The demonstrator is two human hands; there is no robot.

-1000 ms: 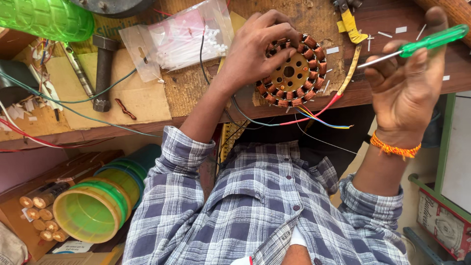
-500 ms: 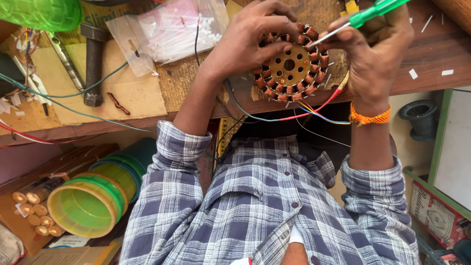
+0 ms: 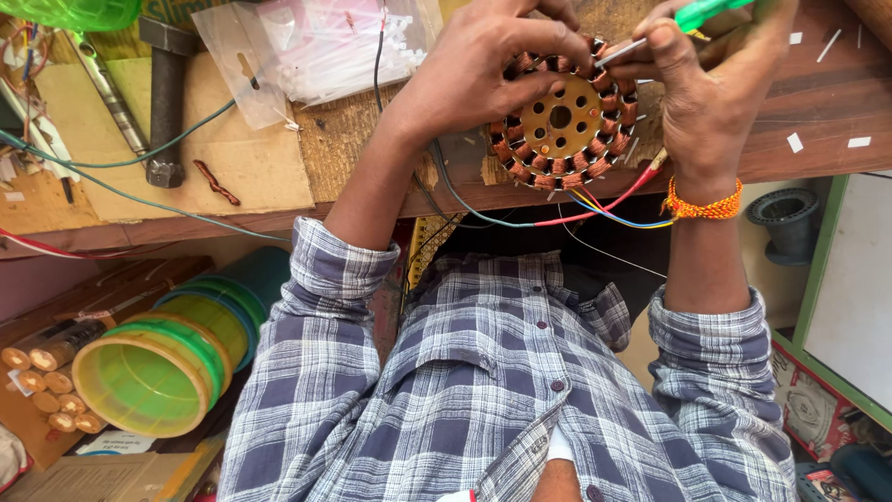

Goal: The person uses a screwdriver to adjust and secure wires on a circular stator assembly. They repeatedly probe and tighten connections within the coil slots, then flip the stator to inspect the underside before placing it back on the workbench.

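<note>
**Both hands on a wound stator at the worktop edge**

Head view: The left hand (image 3: 483,70) is spread over the upper left side of a round motor stator (image 3: 564,119), fingers curled around its rim and gripping it. The stator has a brass-coloured centre plate with holes and a ring of copper-wound teeth; it lies on the wooden worktop (image 3: 818,112) close to the near edge. The right hand (image 3: 715,93), with an orange thread band at the wrist, is closed around a green-handled screwdriver (image 3: 692,17), whose metal shaft points at the windings on the stator's upper right. Red, blue and yellow leads (image 3: 604,209) hang from the stator over the worktop edge. To the left on the worktop lie a hammer (image 3: 167,102) and a clear plastic bag (image 3: 316,46) of small white pieces. Below the worktop, at the left, stacked green and yellow plastic tubs (image 3: 149,381) lie on their sides.
</note>
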